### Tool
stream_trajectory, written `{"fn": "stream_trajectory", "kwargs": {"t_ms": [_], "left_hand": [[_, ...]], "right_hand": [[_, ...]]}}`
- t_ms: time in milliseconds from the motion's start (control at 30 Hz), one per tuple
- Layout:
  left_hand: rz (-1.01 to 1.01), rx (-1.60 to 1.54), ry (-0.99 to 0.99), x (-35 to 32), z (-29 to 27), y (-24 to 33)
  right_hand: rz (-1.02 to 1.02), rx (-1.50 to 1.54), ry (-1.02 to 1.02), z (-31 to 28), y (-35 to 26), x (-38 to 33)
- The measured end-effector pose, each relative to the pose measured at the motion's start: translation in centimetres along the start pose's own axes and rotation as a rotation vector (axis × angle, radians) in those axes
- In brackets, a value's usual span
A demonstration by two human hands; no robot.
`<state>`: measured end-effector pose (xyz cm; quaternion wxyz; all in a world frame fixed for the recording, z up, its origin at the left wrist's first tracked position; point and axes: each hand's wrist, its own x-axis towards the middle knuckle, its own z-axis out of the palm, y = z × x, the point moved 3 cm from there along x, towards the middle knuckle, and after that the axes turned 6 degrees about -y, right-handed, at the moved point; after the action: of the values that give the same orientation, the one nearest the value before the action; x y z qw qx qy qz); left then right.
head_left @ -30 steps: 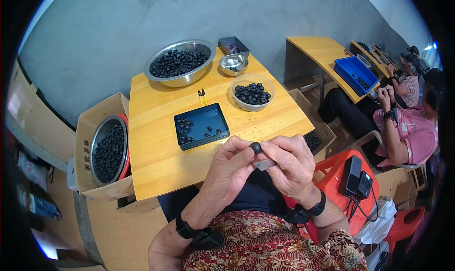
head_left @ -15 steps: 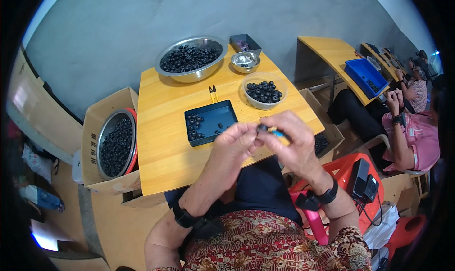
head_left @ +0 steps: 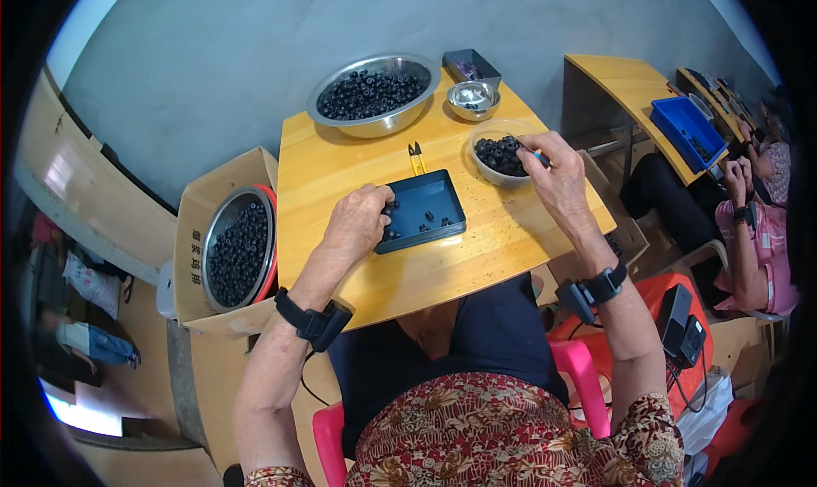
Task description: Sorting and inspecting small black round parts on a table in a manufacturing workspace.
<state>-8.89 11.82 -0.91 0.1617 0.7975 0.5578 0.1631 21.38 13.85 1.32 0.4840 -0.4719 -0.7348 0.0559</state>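
Tray [head_left: 432,192]: one, dark blue, flat on the wooden table [head_left: 319,180].
Black beads in the tray: a cluster at its left end, partly covered by a hand, so the number cannot be told.
Small dark bits [head_left: 429,217]: about three, loose in the right half of the tray.
Snips [head_left: 418,161]: one yellow pair, just behind the tray, blades pointing away from it.
Plastic tub [head_left: 496,177]: one, clear, right of the tray and a little behind it — many black beads [head_left: 496,153] inside.
Steel bowls: one large [head_left: 374,130], full of beads, well behind the tray to the left; one small [head_left: 474,113], well behind it to the right.
Cardboard box [head_left: 213,180]: one, left of the tray and well apart from it, holding a steel basin of beads.
Left hand [head_left: 356,219]: fingers curled over the tray's left edge, tips among the beads; whether they grip one cannot be told.
Right hand [head_left: 555,176]: right of the tray, over the tub — thumb and fingers pinching a small blue thing [head_left: 539,157], mostly hidden.
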Motion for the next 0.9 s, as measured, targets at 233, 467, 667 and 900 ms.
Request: {"fn": "stream_trajectory", "kwargs": {"t_ms": [233, 467, 667, 900], "left_hand": [[0.011, 0.015, -0.004, 1.2, 1.6, 1.6], [-0.044, -0.184, 0.042, 1.8, -0.2, 0.6], [0.073, -0.185, -0.032, 2.5, 1.2, 2.4], [0.113, 0.056, -0.122, 3.5, 3.5, 3.2]], "right_hand": [[-0.026, 0.093, -0.032, -1.2, -1.8, -2.5], [0.069, 0.175, -0.092, -2.9, -2.3, -4.7], [0.163, 0.227, -0.171, -3.7, -3.0, -5.7], [0.137, 0.312, -0.197, -4.1, -5.2, -5.9]]}}
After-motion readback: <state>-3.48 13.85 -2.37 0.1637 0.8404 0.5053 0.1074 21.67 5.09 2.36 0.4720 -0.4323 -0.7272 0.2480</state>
